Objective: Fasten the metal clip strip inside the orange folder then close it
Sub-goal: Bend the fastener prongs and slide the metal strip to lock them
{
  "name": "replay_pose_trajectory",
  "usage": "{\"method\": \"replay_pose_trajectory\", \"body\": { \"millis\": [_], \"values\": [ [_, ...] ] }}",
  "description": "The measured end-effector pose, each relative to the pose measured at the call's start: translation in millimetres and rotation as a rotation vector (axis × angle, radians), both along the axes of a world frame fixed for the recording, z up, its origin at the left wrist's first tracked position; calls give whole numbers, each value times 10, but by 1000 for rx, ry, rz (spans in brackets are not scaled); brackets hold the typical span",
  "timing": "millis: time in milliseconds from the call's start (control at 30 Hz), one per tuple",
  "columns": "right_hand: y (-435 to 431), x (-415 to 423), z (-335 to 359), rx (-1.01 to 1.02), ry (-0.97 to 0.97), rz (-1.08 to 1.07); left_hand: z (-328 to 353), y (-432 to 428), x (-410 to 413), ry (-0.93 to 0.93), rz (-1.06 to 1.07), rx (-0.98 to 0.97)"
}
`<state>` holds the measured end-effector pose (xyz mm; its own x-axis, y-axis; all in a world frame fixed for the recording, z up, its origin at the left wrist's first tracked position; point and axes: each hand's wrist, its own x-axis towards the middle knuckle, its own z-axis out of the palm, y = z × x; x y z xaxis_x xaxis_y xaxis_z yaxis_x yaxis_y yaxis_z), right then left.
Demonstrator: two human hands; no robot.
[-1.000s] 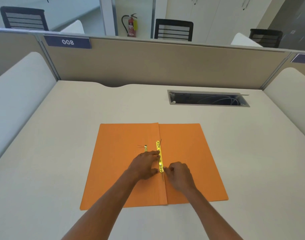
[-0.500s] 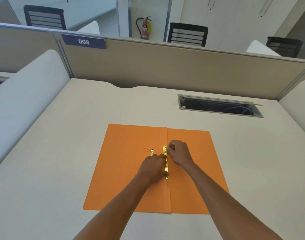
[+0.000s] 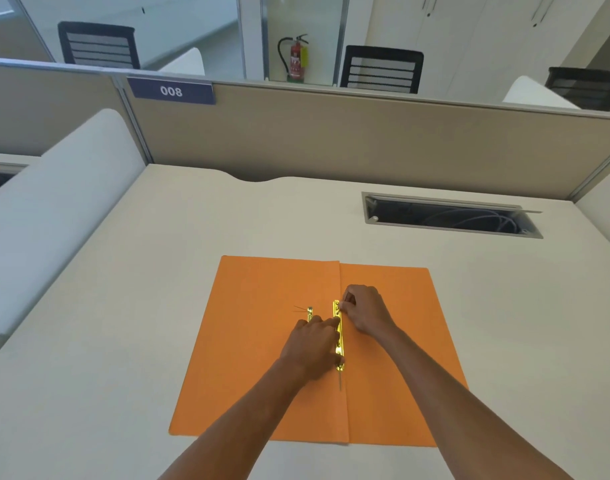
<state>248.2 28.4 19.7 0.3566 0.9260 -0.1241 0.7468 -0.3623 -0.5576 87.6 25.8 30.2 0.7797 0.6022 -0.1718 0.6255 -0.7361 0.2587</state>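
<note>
The orange folder (image 3: 255,358) lies open and flat on the desk. A yellow metal clip strip (image 3: 339,344) runs along its centre fold, with a thin prong sticking out below its near end. My left hand (image 3: 314,344) presses on the strip's middle and lower part from the left. My right hand (image 3: 364,311) pinches at the strip's far end with its fingertips. A second small yellow metal piece (image 3: 309,313) with thin prongs lies on the left flap, partly hidden by my left hand.
The folder rests on a pale desk (image 3: 123,323). An open cable slot (image 3: 448,218) sits at the back right. A beige partition (image 3: 331,136) bounds the far edge and white side dividers (image 3: 54,188) stand on the left and right.
My right hand moved from the strip's near end up to its far end. My left hand stayed on the strip's middle.
</note>
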Motion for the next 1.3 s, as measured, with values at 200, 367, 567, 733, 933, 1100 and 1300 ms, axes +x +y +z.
{"method": "replay_pose_trajectory", "body": {
  "millis": [200,367,567,733,933,1100,1300],
  "values": [
    [36,-33,-40,8,-169,127,-42,0,-8,-33,21,-14],
    [82,22,7,5,-277,326,-54,1,3,-42,27,-12],
    [307,171,165,-153,-105,425,-38,1,11,-37,21,-7],
    [449,176,254,-208,-13,396,-37,-6,11,-37,27,-22],
    [466,113,205,-210,10,248,-34,-16,-3,-36,26,-30],
    [447,99,188,-190,42,133,-46,-23,-15,-47,32,-50],
    [415,66,154,-196,91,6,-36,-28,-12,-56,48,-67]
  ]
}}
